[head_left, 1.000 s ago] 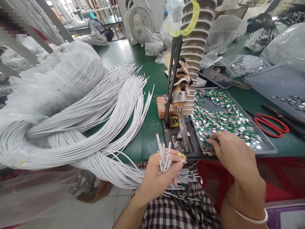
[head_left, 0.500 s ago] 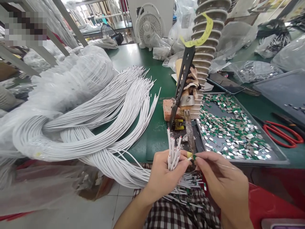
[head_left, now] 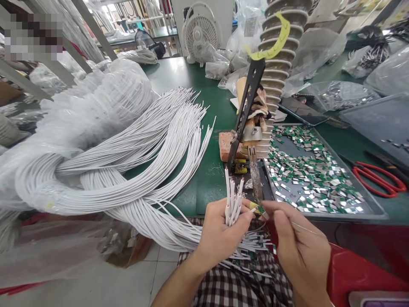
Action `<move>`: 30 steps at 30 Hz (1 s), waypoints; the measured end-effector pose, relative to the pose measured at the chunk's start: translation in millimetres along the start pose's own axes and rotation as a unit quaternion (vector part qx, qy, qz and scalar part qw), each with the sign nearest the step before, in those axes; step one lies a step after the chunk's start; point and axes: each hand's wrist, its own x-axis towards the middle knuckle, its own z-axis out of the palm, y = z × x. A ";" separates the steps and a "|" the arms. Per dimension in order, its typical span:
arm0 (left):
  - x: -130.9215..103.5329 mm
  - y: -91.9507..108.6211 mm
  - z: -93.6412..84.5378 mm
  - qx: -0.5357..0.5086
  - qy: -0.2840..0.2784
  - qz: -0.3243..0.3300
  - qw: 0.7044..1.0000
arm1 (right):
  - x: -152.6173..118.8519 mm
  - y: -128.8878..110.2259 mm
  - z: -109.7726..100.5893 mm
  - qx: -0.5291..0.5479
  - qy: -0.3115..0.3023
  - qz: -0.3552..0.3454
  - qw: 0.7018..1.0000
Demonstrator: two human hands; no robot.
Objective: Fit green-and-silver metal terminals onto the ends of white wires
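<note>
The left hand (head_left: 222, 232) is clenched round white cables (head_left: 234, 204), with 1 green board (head_left: 261, 211) at its fingertips. The right hand (head_left: 302, 247) is just beside the board; its grip cannot be told. The tray (head_left: 372, 209) sits right on the bench (head_left: 207, 187).

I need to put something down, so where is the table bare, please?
The green table is bare between the white cables and the brick, and between those cables and the fan. It is crowded at the tray of small boards, with bags behind it.
</note>
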 end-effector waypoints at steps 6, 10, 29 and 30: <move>-1.1 4.7 -1.0 -0.012 -0.005 -0.006 1.000 | -6.8 -2.3 -6.4 -0.084 0.066 -0.041 0.993; -0.1 7.6 -1.6 -0.024 -0.007 -0.002 1.000 | -2.5 -5.9 -9.9 -0.093 0.049 -0.120 0.987; -3.1 3.2 -5.7 0.040 -0.031 0.029 0.998 | 6.4 -6.3 -11.4 -0.030 -0.022 -0.016 0.999; -2.5 2.5 -6.5 0.059 -0.045 0.032 0.997 | 9.0 -6.7 -10.1 -0.042 -0.027 -0.017 0.999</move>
